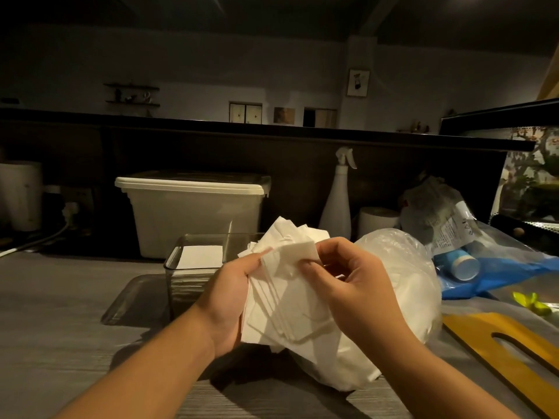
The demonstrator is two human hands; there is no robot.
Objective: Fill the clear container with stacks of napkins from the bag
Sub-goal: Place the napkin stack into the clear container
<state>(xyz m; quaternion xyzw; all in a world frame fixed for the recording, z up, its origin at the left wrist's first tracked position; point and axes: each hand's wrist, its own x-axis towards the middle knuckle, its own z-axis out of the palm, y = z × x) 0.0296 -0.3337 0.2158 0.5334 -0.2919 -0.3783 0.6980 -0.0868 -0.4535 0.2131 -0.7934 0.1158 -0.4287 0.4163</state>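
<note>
- Dim room; a grey wood-grain counter (60,297) runs up to a dark back panel with a raised ledge above it.
- Against the panel: white lidded storage bin (193,213), white spray bottle (337,204), a pale roll (378,220) just beside the bottle, and a white cylinder (19,195) at far left.
- Right side: crumpled printed wrapper (438,213), blue-capped bottle (462,264) lying on blue plastic sheet (499,276), yellow slotted board (514,358) cut off by the frame edge.
- Clear container (181,267) stands on the counter in front of the bin. A white napkin layer (201,257) lies flat inside it.
- Both hands and the held napkins block the container's right part, so its long axis cannot be told.
- A flat clear panel (133,297) lies beside the container's near-left corner; what it is cannot be made out.
- Plastic bag (402,267), translucent with white contents, sits just right of centre. Its mouth is hidden behind the right forearm.
- Napkin stack (287,297) is held above the counter between container and bag, with its sheets fanned and uneven.
- The stack's long axis runs from near-low to far-high, top edge leaning toward the container.
- Left hand (230,300) grips the stack's left edge, thumb on the front face; its fingers are hidden behind the paper.
- Right hand (357,291), fingers curled, pinches an upper corner of the front sheets.
</note>
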